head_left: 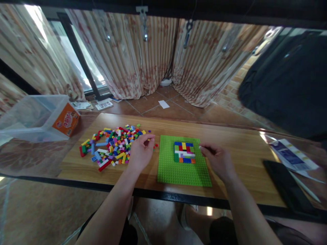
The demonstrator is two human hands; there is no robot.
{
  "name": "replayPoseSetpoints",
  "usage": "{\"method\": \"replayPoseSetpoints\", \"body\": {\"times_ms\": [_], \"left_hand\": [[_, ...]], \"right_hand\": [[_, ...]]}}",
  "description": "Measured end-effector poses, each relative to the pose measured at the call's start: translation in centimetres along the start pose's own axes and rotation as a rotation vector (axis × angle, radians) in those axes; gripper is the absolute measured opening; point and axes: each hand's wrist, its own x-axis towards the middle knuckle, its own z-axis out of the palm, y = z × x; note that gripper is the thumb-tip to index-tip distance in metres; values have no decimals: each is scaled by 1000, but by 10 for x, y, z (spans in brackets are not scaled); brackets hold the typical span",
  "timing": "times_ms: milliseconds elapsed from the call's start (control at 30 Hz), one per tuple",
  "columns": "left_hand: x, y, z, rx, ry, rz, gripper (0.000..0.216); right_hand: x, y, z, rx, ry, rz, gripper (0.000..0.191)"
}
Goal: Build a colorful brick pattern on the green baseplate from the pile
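Observation:
On the table lies a green baseplate (pixel 184 177) with a colourful block of toy bricks (pixel 186 160) built on it, in blue, yellow, red, white, green and orange. My right hand (pixel 217 158) is at the baseplate's right edge, thumb and forefinger pinched on what looks like a small white brick (pixel 200 147). Between the brick pile (pixel 120 143) and the baseplate, my left hand (pixel 141 153) hovers with thumb and fingers curled together. Whether anything sits in that pinch is hidden. A small red brick (pixel 156 145) lies just right of it.
A clear plastic bin (pixel 33 115) with an orange label stands left of the table (pixel 242 146). At the right end are a dark phone-like slab (pixel 286 183) and a printed packet (pixel 296 154). Curtains (pixel 127 58) hang beyond the far edge.

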Motion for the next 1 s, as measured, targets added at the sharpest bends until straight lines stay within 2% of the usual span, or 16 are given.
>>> {"method": "replayPoseSetpoints", "body": {"times_ms": [167, 367, 833, 1000], "left_hand": [[-7, 8, 22, 14, -85, 113, 19], [-13, 12, 38, 29, -157, 152, 18], [-14, 11, 43, 91, -194, 169, 17], [-14, 9, 43, 95, -206, 171, 17]], "right_hand": [[-4, 3, -2, 4, -85, -10, 22], [-3, 10, 3, 20, -155, 24, 21], [-2, 8, 7, 59, -182, 63, 19], [1, 7, 5, 58, -203, 78, 24]]}}
